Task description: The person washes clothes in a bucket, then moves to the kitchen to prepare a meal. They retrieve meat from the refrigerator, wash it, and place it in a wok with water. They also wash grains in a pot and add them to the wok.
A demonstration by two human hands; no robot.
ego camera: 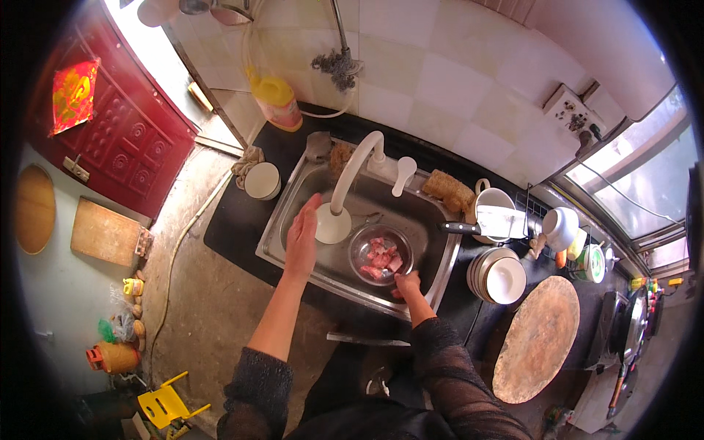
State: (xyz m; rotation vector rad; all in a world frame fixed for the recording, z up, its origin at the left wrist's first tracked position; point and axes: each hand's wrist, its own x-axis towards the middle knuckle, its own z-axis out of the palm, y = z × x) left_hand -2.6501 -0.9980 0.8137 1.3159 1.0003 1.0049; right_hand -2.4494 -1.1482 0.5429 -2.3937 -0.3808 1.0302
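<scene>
A stainless steel sink [335, 269] lies before me. My right hand [407, 285] grips the near right rim of a metal bowl [360, 264] in the sink. Chunks of raw meat [382, 257] sit in that bowl. My left hand [301, 236] is held with fingers extended at the left edge of a round white dish [333, 230]; whether it holds or only touches the dish cannot be seen. Directly over the dish ends the curved white faucet spout [347, 170]. The faucet's white lever [405, 173] is behind the sink.
Right of the sink, a cleaver [489, 223] rests across a white mug [498, 198], near stacked bowls [503, 280] and a round wooden chopping block [539, 341]. A white cup [262, 181] stands left. Loofah sponges [448, 190] and a yellow-capped bottle [278, 104] line the back.
</scene>
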